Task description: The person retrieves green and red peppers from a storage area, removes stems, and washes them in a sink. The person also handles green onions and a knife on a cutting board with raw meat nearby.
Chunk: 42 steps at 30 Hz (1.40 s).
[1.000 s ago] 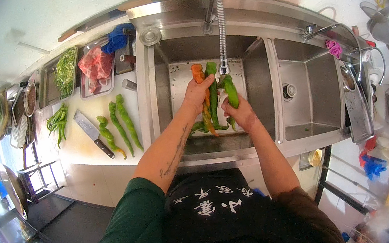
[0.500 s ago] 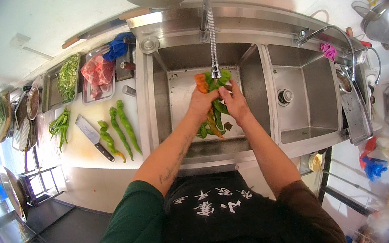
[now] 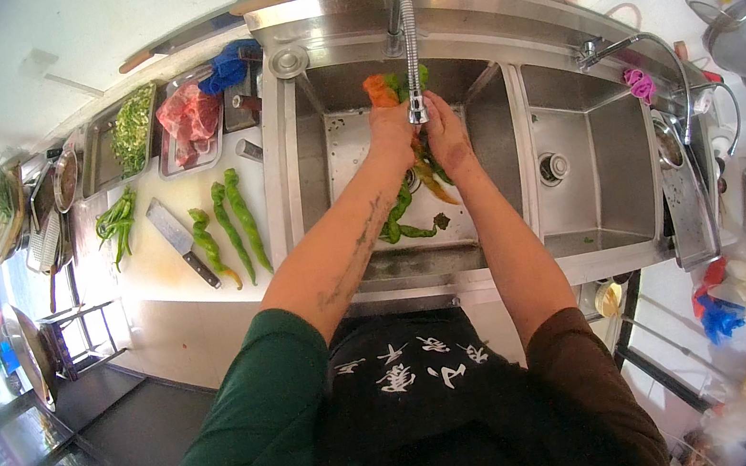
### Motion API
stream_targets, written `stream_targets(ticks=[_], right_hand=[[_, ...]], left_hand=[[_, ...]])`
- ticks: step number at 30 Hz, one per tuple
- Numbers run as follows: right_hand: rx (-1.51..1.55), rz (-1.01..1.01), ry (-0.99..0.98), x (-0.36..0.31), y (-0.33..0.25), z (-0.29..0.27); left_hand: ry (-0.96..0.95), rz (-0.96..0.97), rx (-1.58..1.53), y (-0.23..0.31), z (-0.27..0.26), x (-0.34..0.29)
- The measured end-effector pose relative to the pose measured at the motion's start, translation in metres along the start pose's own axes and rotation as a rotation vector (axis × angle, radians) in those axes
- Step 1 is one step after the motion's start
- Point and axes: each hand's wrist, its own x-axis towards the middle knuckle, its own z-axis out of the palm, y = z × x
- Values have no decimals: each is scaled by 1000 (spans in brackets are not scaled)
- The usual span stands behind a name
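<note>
Both my hands are over the left sink basin (image 3: 362,225), under the hanging spring-necked faucet (image 3: 411,54). My left hand (image 3: 391,134) is closed around long twisted peppers; an orange pepper (image 3: 380,90) sticks out past its fingers. Pressed against the same bunch from the other side is my right hand (image 3: 447,135), its fingers partly hidden by the faucet head. Green pepper ends show beyond the hands, and orange-green tips hang below them. A dark green pepper (image 3: 406,226) lies curled on the basin floor, nearer to me.
Left of the sink, a white cutting board (image 3: 172,277) carries a knife (image 3: 182,242), several green peppers (image 3: 241,219) and scallions (image 3: 118,228). Behind them stand a tray of raw meat (image 3: 190,125) and one of chopped greens (image 3: 131,132). A second basin (image 3: 581,202) adjoins on the right.
My hands have moved toward the far side of the basin with the peppers. More of the green pepper on the basin floor shows now. The whole view has shifted slightly.
</note>
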Motion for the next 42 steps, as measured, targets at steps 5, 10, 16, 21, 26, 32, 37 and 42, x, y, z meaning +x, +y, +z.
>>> stream_targets(ticks=[5,10,16,21,26,32,37,42], right_hand=[[-327,-81,2,-47,-55,33],[-310,34,-48,-50,-72,18],[-302,5,-173,-70,-56,16],[-475,-462,-351,-91,-38,-5],[-429,358,-676,-100,47,13],[-969,291,-1105,-117,121,88],[-1243,252,-1452,-105,115,142],[-1412,-73,-1222,-138,170,156]], left_hand=[[-33,-279,-74,26,-38,4],[-91,-386,-264,13,-23,-19],[-13,-454,-155,8,-32,-32],[136,-194,233,11,-67,-17],[278,122,969,-3,-104,-13],[144,-247,663,16,-135,-31],[173,-237,567,154,-157,-104],[507,-7,786,182,-275,-136]])
